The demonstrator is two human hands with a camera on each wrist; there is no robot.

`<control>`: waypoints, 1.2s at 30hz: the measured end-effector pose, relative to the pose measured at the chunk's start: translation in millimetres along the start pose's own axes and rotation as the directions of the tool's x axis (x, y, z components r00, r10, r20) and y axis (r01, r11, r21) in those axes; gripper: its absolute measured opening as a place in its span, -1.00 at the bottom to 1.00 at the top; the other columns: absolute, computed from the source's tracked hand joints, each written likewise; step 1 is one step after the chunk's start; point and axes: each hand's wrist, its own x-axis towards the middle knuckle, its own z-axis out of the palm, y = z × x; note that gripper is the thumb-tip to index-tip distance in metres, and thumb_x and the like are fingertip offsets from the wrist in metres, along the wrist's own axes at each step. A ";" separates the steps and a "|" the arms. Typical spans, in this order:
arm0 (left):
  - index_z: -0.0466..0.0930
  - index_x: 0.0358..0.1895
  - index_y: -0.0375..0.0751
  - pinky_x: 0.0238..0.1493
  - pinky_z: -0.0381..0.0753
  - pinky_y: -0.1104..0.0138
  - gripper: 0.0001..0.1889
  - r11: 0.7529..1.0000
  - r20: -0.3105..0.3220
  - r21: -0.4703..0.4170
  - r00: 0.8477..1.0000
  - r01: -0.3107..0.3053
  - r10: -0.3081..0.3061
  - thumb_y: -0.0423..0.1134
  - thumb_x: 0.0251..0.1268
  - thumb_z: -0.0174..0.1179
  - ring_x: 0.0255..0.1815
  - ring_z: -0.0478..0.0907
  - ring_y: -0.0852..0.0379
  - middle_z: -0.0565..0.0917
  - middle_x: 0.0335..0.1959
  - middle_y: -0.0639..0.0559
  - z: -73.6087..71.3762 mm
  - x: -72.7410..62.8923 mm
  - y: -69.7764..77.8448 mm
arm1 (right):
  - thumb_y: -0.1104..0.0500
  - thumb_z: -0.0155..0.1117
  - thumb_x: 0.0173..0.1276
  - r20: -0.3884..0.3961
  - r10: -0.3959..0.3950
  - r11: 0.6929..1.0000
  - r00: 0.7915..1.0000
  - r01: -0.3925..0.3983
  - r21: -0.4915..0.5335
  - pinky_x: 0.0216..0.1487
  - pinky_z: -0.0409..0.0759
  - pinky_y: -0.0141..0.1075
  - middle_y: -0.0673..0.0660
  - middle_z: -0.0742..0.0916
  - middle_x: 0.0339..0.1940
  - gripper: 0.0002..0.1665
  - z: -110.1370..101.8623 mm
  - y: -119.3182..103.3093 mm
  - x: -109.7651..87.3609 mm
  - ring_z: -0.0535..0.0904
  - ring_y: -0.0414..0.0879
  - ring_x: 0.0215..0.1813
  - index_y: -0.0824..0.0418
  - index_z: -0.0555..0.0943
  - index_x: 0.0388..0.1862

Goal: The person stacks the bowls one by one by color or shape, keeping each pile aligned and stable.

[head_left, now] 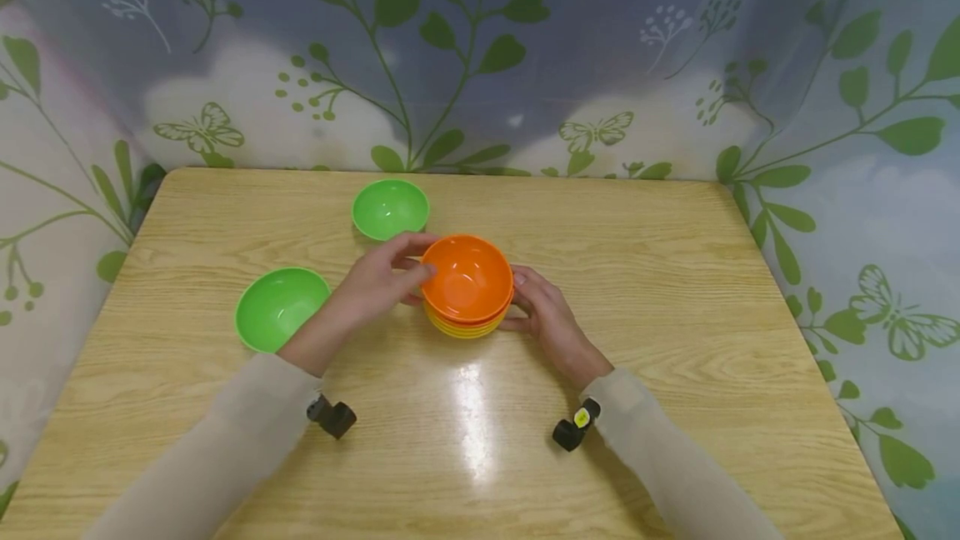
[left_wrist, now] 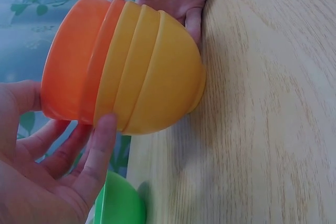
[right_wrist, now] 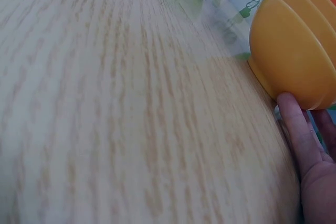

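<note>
A stack of nested bowls stands near the table's middle, an orange bowl on top and a second orange rim below it. Under these, yellow bowls form the lower part of the stack. My left hand holds the stack's left side, thumb at the top orange rim and fingers spread along the wall down to the yellow. Opposite, my right hand holds the right side. In the right wrist view, one of its fingertips touches the lowest yellow bowl near its foot.
One green bowl sits behind my left hand, toward the table's back edge. Another green bowl lies to the left, partly behind my left forearm. Patterned cloth hangs behind and beside the wooden table.
</note>
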 end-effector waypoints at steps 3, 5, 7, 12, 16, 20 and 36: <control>0.46 0.56 -0.20 0.07 0.92 -0.01 -0.48 1.000 0.004 0.004 1.000 0.002 -0.002 -0.29 0.62 0.17 0.37 0.61 -0.26 0.57 0.50 -0.22 0.6 0.0 -1.4 | -0.12 -0.08 0.80 0.006 0.000 1.000 1.000 0.000 -0.002 0.21 0.87 -0.15 0.16 0.61 0.50 -0.37 -0.5 0.6 -0.3 0.68 -0.11 0.34 0.23 0.45 0.58; 0.45 0.57 -0.19 0.07 0.92 -0.01 -0.48 1.000 0.007 0.007 1.000 0.005 -0.006 -0.28 0.62 0.17 0.38 0.60 -0.25 0.55 0.51 -0.20 1.2 0.0 -2.4 | -0.13 -0.08 0.80 0.010 -0.002 1.000 1.000 0.002 0.001 0.21 0.87 -0.14 0.16 0.60 0.51 -0.37 -0.7 0.7 -0.5 0.68 -0.10 0.35 0.23 0.45 0.58; 0.44 0.58 -0.19 0.07 0.92 0.01 -0.47 1.000 0.008 0.012 1.000 0.011 -0.011 -0.28 0.63 0.17 0.38 0.58 -0.25 0.53 0.54 -0.19 1.9 0.2 -3.3 | -0.13 -0.07 0.80 0.012 -0.002 1.000 1.000 0.001 0.008 0.21 0.87 -0.14 0.17 0.59 0.52 -0.37 -0.7 0.3 -0.6 0.67 -0.10 0.36 0.23 0.45 0.58; 0.43 0.58 -0.21 0.04 0.93 0.05 -0.46 1.000 0.008 0.016 1.000 0.021 -0.021 -0.28 0.62 0.17 0.38 0.58 -0.26 0.51 0.55 -0.19 3.6 0.5 -3.7 | -0.11 -0.09 0.81 0.011 -0.005 1.000 1.000 0.005 0.013 0.21 0.87 -0.14 0.20 0.59 0.55 -0.37 -0.4 -0.5 -0.8 0.67 -0.10 0.36 0.26 0.43 0.59; 0.44 0.58 -0.20 0.03 0.93 0.03 -0.46 1.000 0.005 0.019 1.000 0.021 -0.021 -0.28 0.62 0.17 0.37 0.59 -0.25 0.52 0.54 -0.18 4.2 0.6 -3.3 | -0.09 -0.10 0.81 0.012 -0.005 1.000 1.000 0.005 0.019 0.21 0.87 -0.15 0.19 0.59 0.54 -0.37 -0.5 -0.3 -1.0 0.67 -0.11 0.36 0.27 0.43 0.59; 0.44 0.58 -0.20 0.05 0.93 0.01 -0.46 1.000 0.006 0.023 1.000 0.017 -0.017 -0.28 0.62 0.17 0.37 0.60 -0.25 0.52 0.54 -0.19 4.9 0.3 -4.0 | -0.08 -0.10 0.81 0.010 -0.006 1.000 1.000 0.006 0.025 0.20 0.88 -0.14 0.16 0.62 0.50 -0.37 -0.1 0.1 -0.9 0.68 -0.13 0.35 0.30 0.42 0.58; 0.46 0.57 -0.18 0.08 0.91 -0.07 -0.48 0.999 -0.003 0.017 0.999 0.034 -0.034 -0.27 0.62 0.16 0.35 0.61 -0.24 0.56 0.50 -0.19 7.2 0.5 -2.3 | -0.07 -0.11 0.80 0.004 -0.012 1.000 1.000 0.012 0.018 0.19 0.88 -0.14 0.12 0.65 0.47 -0.38 -0.1 0.7 -0.7 0.69 -0.15 0.34 0.29 0.45 0.56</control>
